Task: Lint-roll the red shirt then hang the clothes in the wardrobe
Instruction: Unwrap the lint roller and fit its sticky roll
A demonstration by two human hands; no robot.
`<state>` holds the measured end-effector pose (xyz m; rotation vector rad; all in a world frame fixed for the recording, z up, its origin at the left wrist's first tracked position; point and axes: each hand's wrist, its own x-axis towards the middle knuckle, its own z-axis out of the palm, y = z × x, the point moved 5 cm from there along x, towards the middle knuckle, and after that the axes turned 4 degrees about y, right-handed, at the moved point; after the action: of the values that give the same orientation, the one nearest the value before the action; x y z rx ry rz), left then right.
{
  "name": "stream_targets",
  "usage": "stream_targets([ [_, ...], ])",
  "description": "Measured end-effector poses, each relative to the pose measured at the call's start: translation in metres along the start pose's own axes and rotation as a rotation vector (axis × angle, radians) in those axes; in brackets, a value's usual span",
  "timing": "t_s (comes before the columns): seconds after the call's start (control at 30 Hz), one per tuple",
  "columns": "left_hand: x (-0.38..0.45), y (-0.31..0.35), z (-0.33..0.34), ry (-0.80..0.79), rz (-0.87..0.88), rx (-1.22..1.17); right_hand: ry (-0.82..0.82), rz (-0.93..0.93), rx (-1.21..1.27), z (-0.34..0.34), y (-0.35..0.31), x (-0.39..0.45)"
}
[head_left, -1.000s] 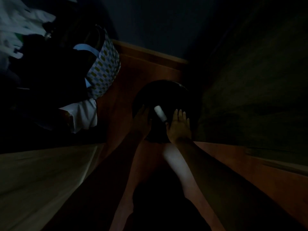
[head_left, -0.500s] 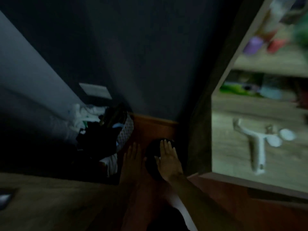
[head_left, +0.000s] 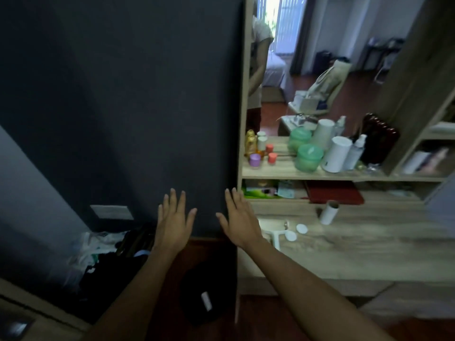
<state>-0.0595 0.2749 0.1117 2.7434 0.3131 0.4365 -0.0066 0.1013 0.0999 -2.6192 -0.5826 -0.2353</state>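
My left hand (head_left: 174, 222) and my right hand (head_left: 240, 221) are both raised in front of me with fingers spread, holding nothing. A white lint roller handle (head_left: 275, 236) lies on the wooden dresser top (head_left: 369, 242) just right of my right hand, with two white round caps (head_left: 296, 232) beside it. A white cardboard roll (head_left: 329, 212) lies further right. Below my hands a dark round bin (head_left: 206, 295) on the floor holds a small white piece (head_left: 206, 301). No red shirt is visible.
A dark wall panel (head_left: 123, 94) fills the left. A basket of dark and white clothes (head_left: 105, 257) sits at lower left. A shelf (head_left: 320, 174) carries green jars, white bottles and small pots before a mirror. A red flat item (head_left: 334, 193) lies under the shelf.
My view has lifted from the dark bin on the floor up to the dresser. Both hands have come away from the bin and risen, open, in front of the wall.
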Motion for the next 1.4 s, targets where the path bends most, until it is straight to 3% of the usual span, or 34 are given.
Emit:
stream_targets([
  [0.43,0.005,0.195,0.053,0.133,0.006,0.056,0.048,0.088,-0.017,-0.114,0.193,-0.015],
  [0.63,-0.005,0.269,0.068,0.282,0.134,-0.039,0.019,0.121,0.015,-0.136,0.255,-0.021],
  [1.13,0.023,0.295,0.131,0.138,0.137,-0.019,-0.012,0.316,-0.016,-0.125,0.338,-0.031],
  [1.4,0.035,0.302,0.178,0.023,0.115,0.016,-0.168,0.307,-0.012,-0.100,0.374,-0.009],
])
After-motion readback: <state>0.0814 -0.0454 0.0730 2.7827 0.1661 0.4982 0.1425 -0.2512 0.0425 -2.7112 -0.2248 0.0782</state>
